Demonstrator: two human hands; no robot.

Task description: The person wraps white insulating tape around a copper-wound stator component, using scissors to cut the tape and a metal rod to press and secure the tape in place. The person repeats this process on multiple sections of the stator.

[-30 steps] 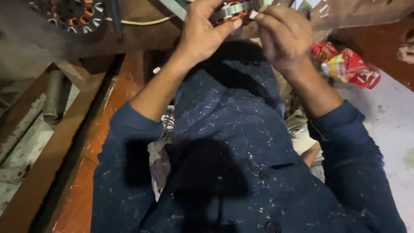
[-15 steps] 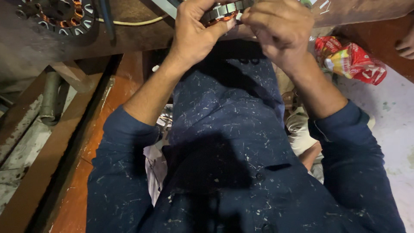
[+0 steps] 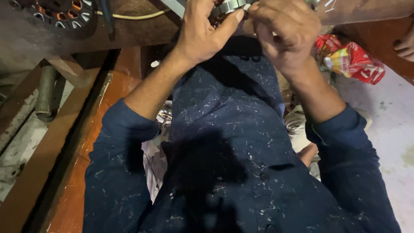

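A small motor-repair workshop, seen from above. A stator (image 3: pixel 64 15) with copper windings lies on the worn wooden bench (image 3: pixel 129 30); a yellow wire (image 3: pixel 129 16) runs just right of the stator. Below the bench, rough timber frame (image 3: pixel 30 172) and a grey pipe (image 3: pixel 44 92) stand on stained concrete. Right of the bench, a red packet (image 3: pixel 355 62) lies on the floor (image 3: pixel 388 142).

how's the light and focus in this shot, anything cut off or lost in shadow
Head view: dim, warm light; a dark shadow falls across the navy shirt; the metal ring part held by left hand and right hand is cropped by the top edge; focus fairly sharp.
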